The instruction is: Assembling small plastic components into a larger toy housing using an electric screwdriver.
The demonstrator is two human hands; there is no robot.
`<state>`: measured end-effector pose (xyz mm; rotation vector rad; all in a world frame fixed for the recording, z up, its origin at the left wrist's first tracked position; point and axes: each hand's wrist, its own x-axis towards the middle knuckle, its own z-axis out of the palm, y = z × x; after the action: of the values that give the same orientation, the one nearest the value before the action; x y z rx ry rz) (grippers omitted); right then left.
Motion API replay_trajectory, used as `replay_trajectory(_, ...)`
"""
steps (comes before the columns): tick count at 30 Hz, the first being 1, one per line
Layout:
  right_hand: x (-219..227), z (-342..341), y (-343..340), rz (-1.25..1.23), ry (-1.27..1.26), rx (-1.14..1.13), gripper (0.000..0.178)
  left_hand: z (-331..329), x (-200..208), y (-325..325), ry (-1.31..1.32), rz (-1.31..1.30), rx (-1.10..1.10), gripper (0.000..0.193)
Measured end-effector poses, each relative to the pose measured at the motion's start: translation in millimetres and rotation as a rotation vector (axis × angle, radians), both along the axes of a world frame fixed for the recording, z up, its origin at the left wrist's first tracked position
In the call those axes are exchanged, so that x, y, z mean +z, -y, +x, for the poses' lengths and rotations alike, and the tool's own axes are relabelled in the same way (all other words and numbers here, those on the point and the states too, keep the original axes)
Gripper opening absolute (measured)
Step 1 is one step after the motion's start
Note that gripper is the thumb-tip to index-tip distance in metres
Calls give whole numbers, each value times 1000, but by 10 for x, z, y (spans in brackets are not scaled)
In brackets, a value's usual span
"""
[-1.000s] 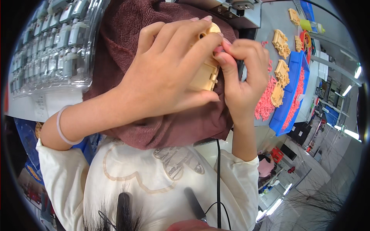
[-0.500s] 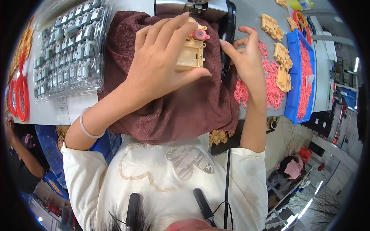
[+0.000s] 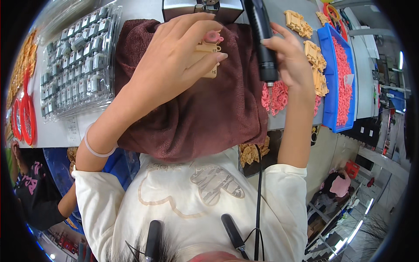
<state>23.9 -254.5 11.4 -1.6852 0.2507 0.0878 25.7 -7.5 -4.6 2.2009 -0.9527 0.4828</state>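
My left hand (image 3: 168, 59) is closed on a cream plastic housing (image 3: 211, 72) above the folded maroon towel (image 3: 205, 118). A pink plastic piece (image 3: 212, 36) with small lugs sits on the housing's upper part; my fingers and palm cover much of the rest. At the towel's right edge, my right hand (image 3: 293, 63) grips a black electric screwdriver (image 3: 263, 48) from its right side, thumb against the barrel. The screwdriver's bit (image 3: 270, 87) points toward me, over loose pink pieces (image 3: 276, 99).
A clear tray (image 3: 78, 65) of small grey motors lies at left. Behind the towel stands a silver-and-black device (image 3: 227, 9). Several cream housings (image 3: 298, 23) lie at right, beside a blue bin (image 3: 330, 78) of pink pieces. A co-worker's arm (image 3: 67, 203) shows at lower left.
My right hand, earlier beside the screwdriver with fingers apart, now has hold of it and has swung its bit end rightward, off the towel. My left hand has shifted slightly left with the housing.
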Motion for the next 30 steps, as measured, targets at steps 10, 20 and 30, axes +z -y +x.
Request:
replay_trajectory(10,196,72,-194,530,147,150,65,225,-151,60,-200,-179,-83,18)
replay_trajectory(20,607,557,-699,510,672,-442,25,121,-266,87,-212,-334,13,19)
replay_trajectory(30,591,1054,-543,405,691,-291,22,73,-235,118,-289,-409,47,19)
